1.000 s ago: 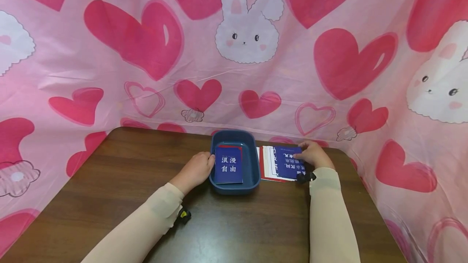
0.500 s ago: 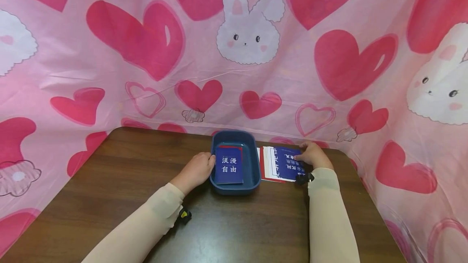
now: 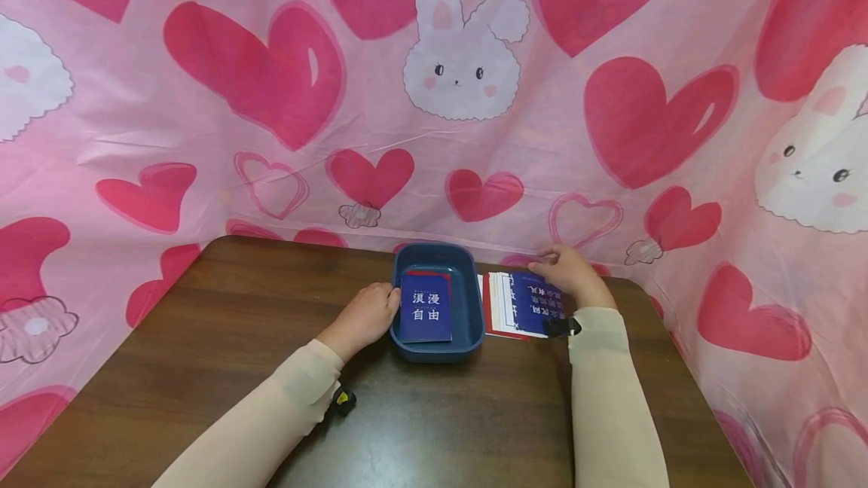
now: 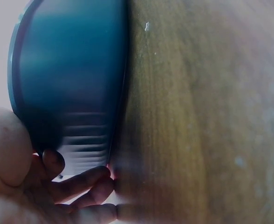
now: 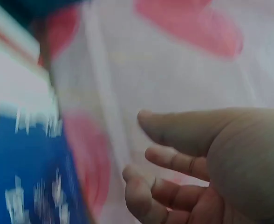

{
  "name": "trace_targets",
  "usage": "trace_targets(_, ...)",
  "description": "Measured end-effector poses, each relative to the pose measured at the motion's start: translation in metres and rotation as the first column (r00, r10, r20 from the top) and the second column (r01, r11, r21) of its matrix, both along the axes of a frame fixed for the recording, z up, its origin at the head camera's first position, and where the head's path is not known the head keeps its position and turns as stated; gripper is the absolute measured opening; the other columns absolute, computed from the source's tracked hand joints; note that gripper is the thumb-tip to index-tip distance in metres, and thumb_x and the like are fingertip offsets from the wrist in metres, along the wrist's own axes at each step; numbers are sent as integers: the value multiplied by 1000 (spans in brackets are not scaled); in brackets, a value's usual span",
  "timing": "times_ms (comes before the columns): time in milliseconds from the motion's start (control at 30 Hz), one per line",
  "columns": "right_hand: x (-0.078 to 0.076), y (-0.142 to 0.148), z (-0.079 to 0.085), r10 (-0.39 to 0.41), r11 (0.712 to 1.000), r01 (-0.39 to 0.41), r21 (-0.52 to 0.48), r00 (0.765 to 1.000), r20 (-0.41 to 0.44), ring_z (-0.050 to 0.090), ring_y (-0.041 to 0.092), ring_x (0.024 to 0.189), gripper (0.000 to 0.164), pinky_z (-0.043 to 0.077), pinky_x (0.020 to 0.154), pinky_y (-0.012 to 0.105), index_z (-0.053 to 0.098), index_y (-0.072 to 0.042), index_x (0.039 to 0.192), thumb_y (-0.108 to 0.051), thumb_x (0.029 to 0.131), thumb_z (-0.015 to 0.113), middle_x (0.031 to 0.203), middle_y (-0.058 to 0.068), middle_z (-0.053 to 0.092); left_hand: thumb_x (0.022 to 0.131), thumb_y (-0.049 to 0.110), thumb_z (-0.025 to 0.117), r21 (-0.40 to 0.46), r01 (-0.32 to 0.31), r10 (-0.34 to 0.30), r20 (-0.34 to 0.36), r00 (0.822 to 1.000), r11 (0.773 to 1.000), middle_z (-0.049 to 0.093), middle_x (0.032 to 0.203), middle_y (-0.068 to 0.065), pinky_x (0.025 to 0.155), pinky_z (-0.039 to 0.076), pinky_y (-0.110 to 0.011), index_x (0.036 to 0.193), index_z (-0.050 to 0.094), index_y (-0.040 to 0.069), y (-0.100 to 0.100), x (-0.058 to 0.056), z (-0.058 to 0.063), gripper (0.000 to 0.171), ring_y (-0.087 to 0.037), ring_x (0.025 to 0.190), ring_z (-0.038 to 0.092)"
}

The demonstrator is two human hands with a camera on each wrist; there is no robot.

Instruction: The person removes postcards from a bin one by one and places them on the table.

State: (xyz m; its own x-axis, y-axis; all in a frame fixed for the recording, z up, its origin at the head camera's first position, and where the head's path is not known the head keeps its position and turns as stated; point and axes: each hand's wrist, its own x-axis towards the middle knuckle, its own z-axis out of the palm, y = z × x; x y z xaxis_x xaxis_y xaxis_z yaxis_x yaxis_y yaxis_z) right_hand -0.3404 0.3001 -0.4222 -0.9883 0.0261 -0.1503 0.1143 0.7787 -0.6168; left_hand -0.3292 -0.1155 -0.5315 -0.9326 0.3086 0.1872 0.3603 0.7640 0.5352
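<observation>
A dark blue plastic bin (image 3: 466, 300) stands near the table's back edge. In it lies a blue card (image 3: 426, 328) with white characters, a red card's edge showing beneath. My left hand (image 3: 364, 318) holds the bin's left side; in the left wrist view its thumb is at the rim and its fingers are bent below the bin wall (image 4: 71, 70). Right of the bin, a fanned row of white, red and blue cards (image 3: 532, 301) lies on the table. My right hand (image 3: 570, 276) hovers by its far right corner, fingers loosely bent, apart from the cards in the right wrist view.
The brown wooden table (image 3: 447, 420) has rounded back corners. Behind it and at both sides hangs a pink cloth (image 3: 407, 134) with hearts and rabbit faces, close to the back edge. A black wrist strap (image 3: 561, 327) overlaps the cards' lower right.
My right hand has come off the blue card's right side and moved slightly up and left towards the back edge. The left hand and the bin have stayed in place.
</observation>
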Motion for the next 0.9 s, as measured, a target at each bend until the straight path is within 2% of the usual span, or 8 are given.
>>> trace_targets(67,1,-17,8,42,999,-43,-11,998,-40,76,44,117,58,62,105,57,64,-4,152,-41,109,75,138,28,73,121,35,45,9,1,-1,23,1000,1000,79,117,-21,106,61,-61,122,78,-1,0,-1,0,50,-40,113,75)
trace_targets(200,1,-55,17,147,986,-154,-69,984,-97,80,44,103,50,65,89,44,68,-2,146,-34,109,77,123,24,80,121,35,43,3,17,-17,17,1000,1000,79,117,-22,104,61,-61,123,78,-2,1,0,1,51,-40,111,75)
trace_targets(267,3,-78,18,195,973,-206,-106,975,-104,80,44,98,48,66,82,42,68,0,146,-30,109,76,118,23,81,121,38,44,13,12,-12,26,1000,1000,79,117,-20,106,61,-60,123,78,-1,1,4,5,51,-39,112,75)
trace_targets(367,3,-113,17,248,958,-257,-130,965,-83,80,36,89,48,68,77,43,68,-1,146,-30,108,77,110,19,81,121,35,44,9,9,-9,16,1000,1000,79,117,-21,105,61,-60,123,78,-2,1,5,8,50,-39,112,75)
trace_targets(433,2,-135,15,266,956,-271,-114,962,-55,79,28,83,47,68,74,42,69,-5,145,-33,108,79,103,15,79,121,32,46,23,7,-8,46,999,1000,79,120,-22,109,60,-62,125,77,-4,1,11,18,48,-40,115,75)
trace_targets(600,-6,-177,6,287,958,-287,-14,958,0,78,24,77,45,69,72,38,73,-7,140,-35,105,82,95,12,80,120,26,47,40,-15,9,139,990,999,77,128,-26,118,55,-65,132,74,-7,6,30,47,44,-44,124,73)
trace_targets(767,-12,-202,1,287,940,-292,176,956,53,77,26,78,54,70,76,41,72,-4,142,-37,102,85,107,15,81,122,26,45,4,-31,30,154,988,999,76,132,-26,120,55,-62,136,73,-7,7,34,52,45,-42,127,72)
trace_targets(900,-22,-210,-11,282,886,-297,355,955,95,80,28,98,68,69,99,50,68,-4,149,-43,97,90,127,14,81,121,25,46,5,-23,22,136,990,1000,77,129,-26,118,56,-62,132,74,-7,7,34,53,44,-42,125,73)
